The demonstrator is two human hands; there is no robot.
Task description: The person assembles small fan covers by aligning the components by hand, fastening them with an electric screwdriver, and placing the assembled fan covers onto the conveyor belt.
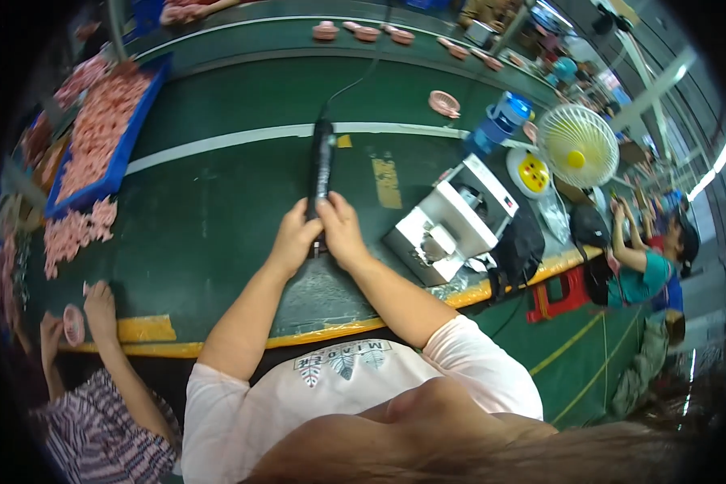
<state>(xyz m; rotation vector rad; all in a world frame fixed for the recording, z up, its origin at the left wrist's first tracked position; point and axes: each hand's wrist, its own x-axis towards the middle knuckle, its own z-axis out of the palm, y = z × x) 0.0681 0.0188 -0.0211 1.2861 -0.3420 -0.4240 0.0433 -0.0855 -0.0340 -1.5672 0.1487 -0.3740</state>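
A long black electric screwdriver (323, 157) lies lengthwise before me, its cord running away from the far end. My left hand (296, 234) is closed around its near part from the left. On the other side my right hand (343, 230) grips the same part, thumb on top. The narrow tip (316, 248) points back toward me between the hands. Right of my hands stands a white and grey box-shaped machine (447, 226), apart from them; it looks like a screw feeder.
A blue tray (141, 117) heaped with pink plastic parts stands at the left, with loose parts (79, 230) beside it. Pink baskets line the far belt (250, 58). A white fan (577, 149) and a blue water bottle (498, 125) stand right. Co-workers sit on both sides.
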